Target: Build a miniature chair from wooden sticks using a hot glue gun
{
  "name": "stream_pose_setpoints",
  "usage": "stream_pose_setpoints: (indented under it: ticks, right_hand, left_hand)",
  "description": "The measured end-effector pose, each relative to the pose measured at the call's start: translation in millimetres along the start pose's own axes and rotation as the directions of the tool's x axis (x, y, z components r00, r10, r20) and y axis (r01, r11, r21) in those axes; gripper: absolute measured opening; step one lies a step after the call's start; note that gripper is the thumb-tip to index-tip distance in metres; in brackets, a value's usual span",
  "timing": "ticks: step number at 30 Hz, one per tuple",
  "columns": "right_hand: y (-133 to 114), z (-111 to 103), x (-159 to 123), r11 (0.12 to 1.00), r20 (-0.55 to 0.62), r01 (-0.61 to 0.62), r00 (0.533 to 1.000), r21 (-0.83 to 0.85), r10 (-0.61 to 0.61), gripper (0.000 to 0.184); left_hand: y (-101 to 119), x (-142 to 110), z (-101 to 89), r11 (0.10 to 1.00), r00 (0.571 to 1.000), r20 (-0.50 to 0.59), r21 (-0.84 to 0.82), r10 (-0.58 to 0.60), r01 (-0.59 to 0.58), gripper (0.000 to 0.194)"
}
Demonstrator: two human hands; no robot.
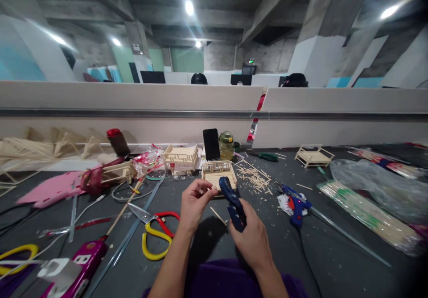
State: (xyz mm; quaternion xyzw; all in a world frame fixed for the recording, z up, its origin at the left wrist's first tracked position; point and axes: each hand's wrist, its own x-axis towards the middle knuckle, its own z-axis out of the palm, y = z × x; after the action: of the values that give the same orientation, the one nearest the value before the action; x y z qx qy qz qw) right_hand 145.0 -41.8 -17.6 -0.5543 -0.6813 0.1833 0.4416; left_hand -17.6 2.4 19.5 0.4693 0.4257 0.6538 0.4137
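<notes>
My right hand [251, 233] is closed around a dark blue hand tool [230, 200], a thick two-part body whose exact kind I cannot make out. Facing it, my left hand [197, 204] has thumb and fingers pinched on a small pale wooden piece [211, 188], partly hidden by the fingertips. Just beyond both hands sits a miniature slatted bed frame with railings [219, 172], made of thin wooden sticks; the tool overlaps part of it. A loose stick [219, 216] lies on the dark table between my wrists.
Short cut sticks [254, 177] are scattered right of the frame. A blue glue gun [297, 206] and bagged sticks [368, 209] lie further right. Red-and-yellow scissors [155, 226] and a purple power strip [82, 266] are left. A phone [211, 145] stands upright near a jar [226, 146].
</notes>
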Motion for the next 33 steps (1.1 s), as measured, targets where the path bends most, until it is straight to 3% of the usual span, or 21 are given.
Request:
stream_pose_setpoints:
  ticks: [8, 20, 27, 33]
  right_hand:
    - [-6, 2, -1, 0.997, 0.008, 0.076, 0.997, -0.017, -0.076, 0.054]
    - [-9, 4, -2, 0.989, -0.044, 0.120, 0.991, -0.089, -0.125, 0.058]
    - [-11, 3, -2, 0.990, -0.017, 0.125, 0.992, -0.068, -0.127, 0.057]
    - [-10, 5, -3, 0.988, -0.010, 0.130, 0.991, -0.083, -0.131, 0.059]
  left_hand:
    - [1, 1, -3.1, 0.994, 0.999, 0.035, -0.106, -0.017, 0.021, 0.023]
    - [1, -1, 1.3, 0.910, 0.974, 0.065, -0.349, -0.216, 0.225, 0.031]
    - [-2, 0, 0.4, 0.883, 0.968, 0.106, -0.395, -0.229, 0.252, 0.032]
    - [-3, -1, 0.3, 0.840, 0.938, 0.180, -0.419, -0.295, 0.344, 0.034]
